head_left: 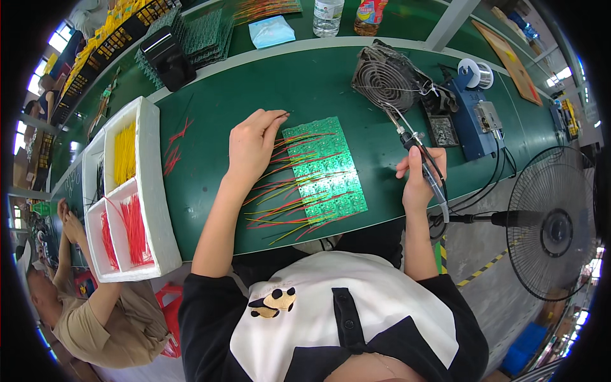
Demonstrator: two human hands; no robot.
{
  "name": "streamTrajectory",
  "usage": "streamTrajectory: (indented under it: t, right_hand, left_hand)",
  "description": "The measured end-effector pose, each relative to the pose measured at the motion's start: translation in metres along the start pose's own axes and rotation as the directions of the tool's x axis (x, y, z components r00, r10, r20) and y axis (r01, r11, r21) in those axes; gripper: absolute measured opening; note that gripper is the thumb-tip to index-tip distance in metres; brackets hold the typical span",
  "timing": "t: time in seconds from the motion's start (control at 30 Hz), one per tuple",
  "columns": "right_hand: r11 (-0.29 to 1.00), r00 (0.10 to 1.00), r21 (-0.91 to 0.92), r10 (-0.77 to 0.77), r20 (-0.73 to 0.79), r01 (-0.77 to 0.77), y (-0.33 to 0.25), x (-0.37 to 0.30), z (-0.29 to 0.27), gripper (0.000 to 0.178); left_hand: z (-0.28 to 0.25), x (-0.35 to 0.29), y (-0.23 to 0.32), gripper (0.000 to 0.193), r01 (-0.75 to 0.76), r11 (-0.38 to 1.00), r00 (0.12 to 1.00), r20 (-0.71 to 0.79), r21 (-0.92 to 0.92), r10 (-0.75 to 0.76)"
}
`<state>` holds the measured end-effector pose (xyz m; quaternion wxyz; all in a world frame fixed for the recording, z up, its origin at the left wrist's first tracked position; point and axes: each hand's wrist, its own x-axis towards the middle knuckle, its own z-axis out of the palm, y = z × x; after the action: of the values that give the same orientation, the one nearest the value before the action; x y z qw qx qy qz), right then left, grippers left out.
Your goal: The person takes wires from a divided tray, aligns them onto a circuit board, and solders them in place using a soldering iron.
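Note:
A green circuit board panel (pixel 328 169) lies on the green bench top, with red, yellow and dark wires (pixel 277 197) sticking out past its left side. My left hand (pixel 250 141) is by the panel's upper left corner, its thumb and fingers pinched together. A small dark bit shows at its fingertips, too small to name. To the right of the panel, my right hand (pixel 421 178) is closed around a soldering iron (pixel 429 181) with a curved tube fixed along it. The iron's tip points up and away, toward a round fan guard, apart from the panel.
On the left stands a white foam box (pixel 167 239) with yellow, red and black wires. Loose red wires (pixel 172 159) lie beside it. Fan with coiled guard (pixel 385 79), blue solder feeder (pixel 471 118) and solder spool (pixel 485 76) stand far right. A floor fan (pixel 554 223) is right; another person (pixel 108 318) sits left.

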<state>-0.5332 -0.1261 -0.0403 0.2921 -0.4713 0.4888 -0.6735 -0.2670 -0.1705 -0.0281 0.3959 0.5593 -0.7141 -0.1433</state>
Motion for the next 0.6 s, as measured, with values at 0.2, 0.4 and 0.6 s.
streamTrajectory:
  t: [0.2, 0.4, 0.6]
  right_hand:
    - [0.999, 0.999, 0.041, 0.007, 0.043, -0.009, 0.0, 0.004, 0.003, 0.019]
    - [0.999, 0.999, 0.032, 0.014, 0.035, -0.016, 0.001, 0.002, 0.01, 0.018]
    - [0.996, 0.998, 0.074, 0.041, 0.037, -0.043, 0.008, 0.0, 0.007, 0.019]
  left_hand:
    - [0.002, -0.003, 0.011, 0.014, 0.115, 0.964, 0.993, 0.017, -0.241, -0.114]
    - [0.008, -0.002, -0.003, 0.008, 0.202, 0.899, 0.979, 0.088, -0.387, -0.183]
    - [0.012, -0.001, -0.006, 0.008, 0.324, 0.795, 0.946, 0.203, -0.512, -0.254]
